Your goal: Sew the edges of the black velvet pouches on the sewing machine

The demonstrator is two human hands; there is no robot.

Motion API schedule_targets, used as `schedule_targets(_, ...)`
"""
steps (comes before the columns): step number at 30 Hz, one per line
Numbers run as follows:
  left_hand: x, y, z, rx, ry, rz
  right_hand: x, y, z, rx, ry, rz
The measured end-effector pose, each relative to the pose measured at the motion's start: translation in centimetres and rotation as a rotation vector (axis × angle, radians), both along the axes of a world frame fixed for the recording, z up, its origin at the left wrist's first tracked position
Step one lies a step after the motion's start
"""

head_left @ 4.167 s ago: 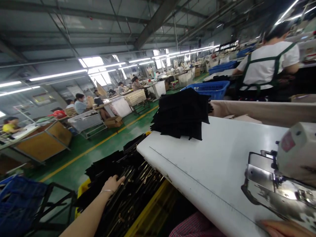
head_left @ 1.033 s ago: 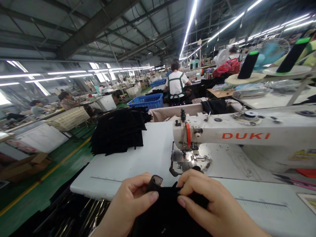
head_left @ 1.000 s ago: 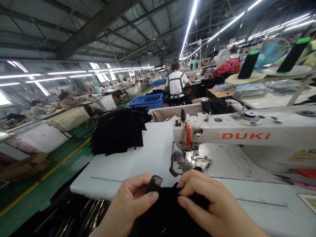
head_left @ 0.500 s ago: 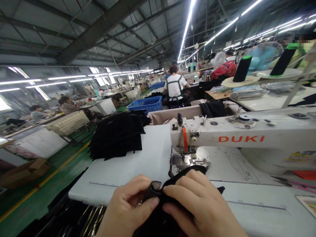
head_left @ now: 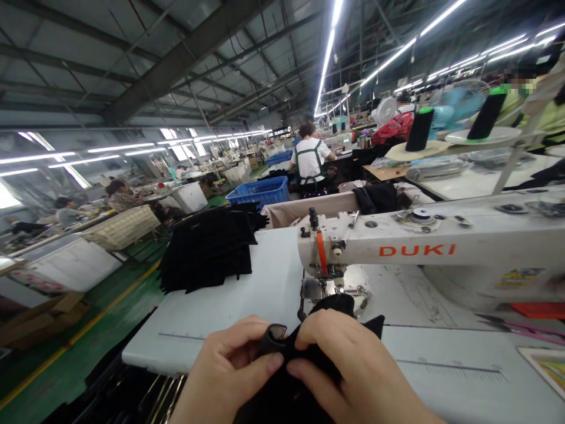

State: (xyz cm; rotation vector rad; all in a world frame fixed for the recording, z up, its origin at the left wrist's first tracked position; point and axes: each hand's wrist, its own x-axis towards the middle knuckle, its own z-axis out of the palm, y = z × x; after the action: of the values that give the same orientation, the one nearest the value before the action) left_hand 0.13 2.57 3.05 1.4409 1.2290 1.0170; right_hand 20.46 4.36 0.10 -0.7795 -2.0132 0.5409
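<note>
Both hands grip one piece of black fabric (head_left: 282, 394) in front of the sewing machine (head_left: 415, 247). My left hand (head_left: 229, 365) is closed, thumb and fingers pinching a dark folded strip (head_left: 274, 337) whose open end shows a lighter inside. Close beside it, my right hand (head_left: 348, 359) is closed on the fabric, its thumb and forefinger gathering a fold. The fabric's upper part stands up near the presser foot area, and one corner sticks out right of my right hand. Its lower part runs out of the picture between my wrists.
Black cut pieces (head_left: 207, 247) lie stacked on the table's left side. More black pieces with shiny metal parts (head_left: 161, 397) hang below the front edge. Pink-handled snips (head_left: 525, 330) lie at right. Behind are a blue crate (head_left: 258, 189), thread cones (head_left: 419, 131) and a seated co-worker (head_left: 310, 156).
The view has shifted slightly, so the machine sits further left. My right hand has changed its hold a little, and more of the fabric's corner shows. Both hands keep hold of the fabric.
</note>
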Motion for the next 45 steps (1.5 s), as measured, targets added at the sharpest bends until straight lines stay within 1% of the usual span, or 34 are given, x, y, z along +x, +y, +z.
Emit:
schedule_targets(3, 0.2, -0.1, 0.2, -0.012, 0.015, -0.006, 0.2, 0.1, 0.3, -0.129, 0.059, 0.015)
schedule_targets(7, 0.6, -0.1, 0.3, 0.024, 0.028, 0.006, 0.4, -0.2, 1.0, -0.173, 0.110, 0.087)
schedule_targets(9, 0.8, -0.3, 0.2, 0.047, 0.018, 0.023, 0.4, -0.3, 1.3, -0.224, 0.120, 0.097)
schedule_targets(14, 1.1, -0.5, -0.2, 0.048, -0.028, 0.031, 0.2, -0.2, 1.6, -0.508, 0.117, 0.053)
schedule_targets(16, 1.1, -0.4, -0.3, 0.038, -0.030, 0.021, 0.2, -0.2, 1.7, -0.569, 0.109, 0.036)
schedule_targets(18, 0.9, -0.4, -0.3, 0.047, -0.001, 0.011, 0.3, -0.1, 1.8, -0.578, 0.101, 0.034)
schedule_targets(21, 0.5, -0.4, -0.4, 0.114, 0.082, -0.010, 0.4, 0.0, 1.8, -0.574, 0.088, 0.046)
schedule_targets(24, 0.4, -0.5, -0.5, 0.158, 0.139, -0.036, 0.3, 0.1, 1.7, -0.606, 0.095, 0.025)
schedule_targets(28, 0.6, -0.5, -0.6, 0.143, 0.160, -0.041, 0.1, 0.0, 1.3, -0.617, 0.152, -0.001)
schedule_targets(30, 0.7, -0.5, -0.7, 0.142, 0.156, -0.031, 0.1, -0.1, 1.0, -0.595, 0.213, 0.013)
schedule_targets(32, 0.7, -0.6, -0.8, 0.136, 0.148, -0.012, 0.0, -0.2, 0.7, -0.607, 0.254, 0.033)
schedule_targets(35, 0.8, -0.7, -0.8, 0.098, 0.144, -0.005, -0.1, -0.1, 0.4, -0.699, 0.245, 0.045)
schedule_targets(38, 0.8, -0.6, -0.8, 0.032, 0.121, 0.009, -0.2, 0.0, 0.4, -0.772, 0.216, 0.024)
schedule_targets(42, 0.7, -0.4, -0.9, -0.132, 0.011, 0.032, -0.2, 0.1, 0.6, -0.774, 0.154, -0.042)
schedule_targets(45, 0.6, -0.3, -1.1, -0.166, -0.025, 0.031, -0.2, -0.1, 0.7, -0.756, 0.149, -0.050)
